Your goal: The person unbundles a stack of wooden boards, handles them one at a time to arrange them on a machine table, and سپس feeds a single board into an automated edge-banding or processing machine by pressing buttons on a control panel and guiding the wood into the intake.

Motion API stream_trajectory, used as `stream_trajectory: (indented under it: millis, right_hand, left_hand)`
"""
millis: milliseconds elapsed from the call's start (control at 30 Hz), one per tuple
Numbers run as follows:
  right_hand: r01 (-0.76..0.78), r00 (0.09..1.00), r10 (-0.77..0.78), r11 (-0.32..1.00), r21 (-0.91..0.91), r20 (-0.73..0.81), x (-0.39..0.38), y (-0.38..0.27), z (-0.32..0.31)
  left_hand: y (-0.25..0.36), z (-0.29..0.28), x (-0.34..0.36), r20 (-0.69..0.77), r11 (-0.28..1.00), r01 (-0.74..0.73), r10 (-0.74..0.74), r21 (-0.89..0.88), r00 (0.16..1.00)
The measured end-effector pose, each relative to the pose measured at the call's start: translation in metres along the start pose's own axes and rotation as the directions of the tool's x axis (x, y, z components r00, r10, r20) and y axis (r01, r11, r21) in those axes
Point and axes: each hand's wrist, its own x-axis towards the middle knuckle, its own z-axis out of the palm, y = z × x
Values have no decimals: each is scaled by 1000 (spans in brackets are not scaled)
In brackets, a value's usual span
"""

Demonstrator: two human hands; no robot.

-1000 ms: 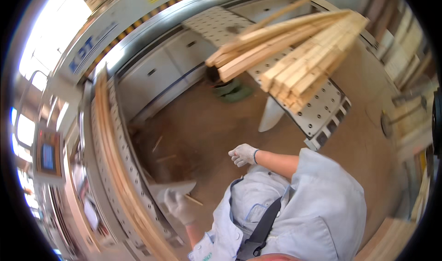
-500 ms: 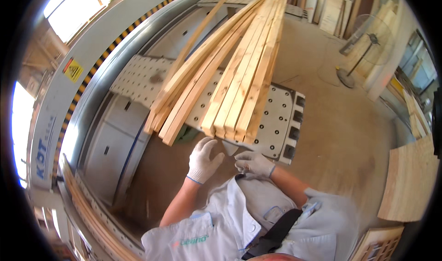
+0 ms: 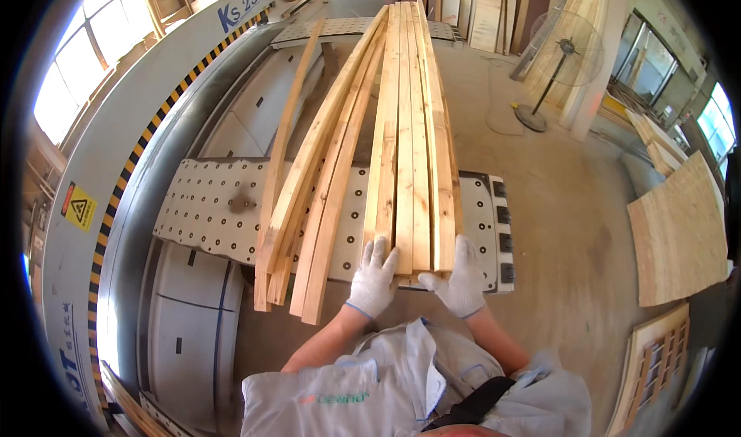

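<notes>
Long pale wooden strips [image 3: 404,167] lie side by side in a bundle, with their near ends toward me. My left hand [image 3: 373,281], in a white knitted glove, grips the bundle's near left edge, fingers along the wood and thumb apart at the ends. At the near right corner my right hand [image 3: 461,281], gloved the same way, holds the other side, its thumb pointing inward across the end faces. The undersides of the strips are hidden. Left of the bundle, a looser group of wooden strips [image 3: 328,205] fans out, touched by neither hand.
The strips rest on a perforated grey machine table [image 3: 204,198] and reach a second perforated support [image 3: 328,28] farther back. A long machine beam [image 3: 123,175] with striped edging runs along the left. A standing fan [image 3: 566,47] and wooden panels [image 3: 679,229] are at the right.
Both hands have moved forward from in front of the strips onto the bundle's near end, one at each side. The view has turned, so the bundle now points straight away from me.
</notes>
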Motion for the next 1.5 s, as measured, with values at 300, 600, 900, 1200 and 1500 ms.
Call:
stream_trajectory:
  millis: [300,600,900,1200,1500]
  right_hand:
    - [-357,878,456,827,435,-146,48,4,-79]
    - [-250,959,256,966,66,-118,-58,104,14]
    - [-146,981,128,981,125,143,-18,47,-22]
    - [-253,953,240,966,50,184,12,55,-30]
    - [325,595,-309,937,-130,-742,141,-70,-181]
  left_hand:
    - [-68,-37,-19,-24,997,73,-74,-33,997]
    - [-42,-28,-1,-64,994,-83,88,71,994]
    - [19,-22,32,129,979,-202,204,-25,970]
    - [60,-11,57,135,927,-374,370,10,919]
    - [112,-70,81,-6,790,-399,448,-466,894]
